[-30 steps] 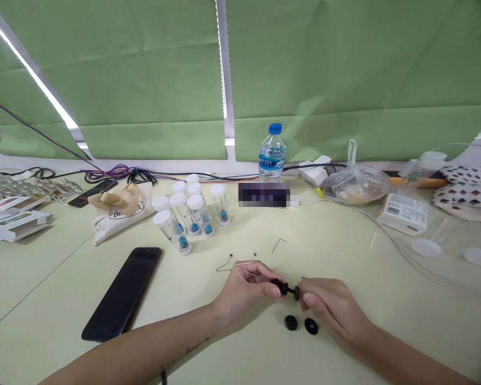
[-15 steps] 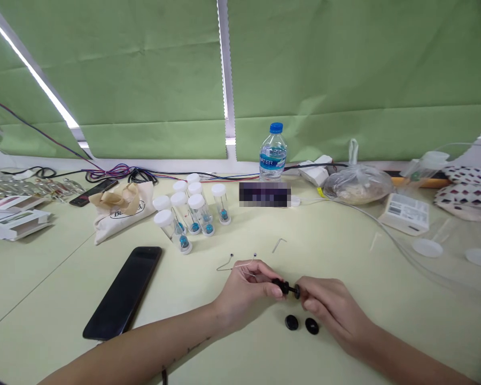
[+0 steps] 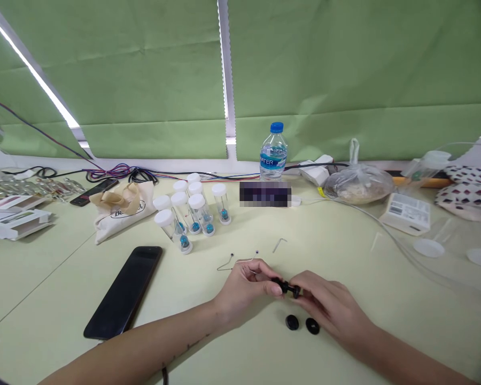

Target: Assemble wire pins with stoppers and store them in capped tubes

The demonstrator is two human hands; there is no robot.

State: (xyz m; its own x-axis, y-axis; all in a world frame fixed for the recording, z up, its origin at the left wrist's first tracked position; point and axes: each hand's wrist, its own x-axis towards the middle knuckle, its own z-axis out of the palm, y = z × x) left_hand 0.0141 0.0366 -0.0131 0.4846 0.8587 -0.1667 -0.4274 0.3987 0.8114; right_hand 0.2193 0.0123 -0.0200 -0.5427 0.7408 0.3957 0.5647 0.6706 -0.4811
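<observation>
My left hand (image 3: 248, 291) is closed around one end of a small black spool-like part (image 3: 290, 289), pinching it between thumb and fingers. At its other end, the fingers of my right hand (image 3: 324, 299) are closed on the part's round end. A thin bent wire (image 3: 225, 266) with small dark tips pokes out behind my left hand; I cannot tell if it is held or lies on the table. Two black discs, a left one (image 3: 292, 322) and a right one (image 3: 312, 326), lie just below the hands. An L-shaped hex key (image 3: 279, 245) rests beyond them.
Several clear tubes with white caps (image 3: 198, 214) stand behind and left. A large black phone (image 3: 124, 291) lies left, near a cloth pouch (image 3: 124, 208). Farther back are a water bottle (image 3: 273, 155), a tied plastic bag (image 3: 358, 183) and a white box (image 3: 406, 214).
My right hand has shifted slightly left, and its fingers now close over the part's right end. My left hand stays nearly still. The visible wire tip behind it has moved slightly.
</observation>
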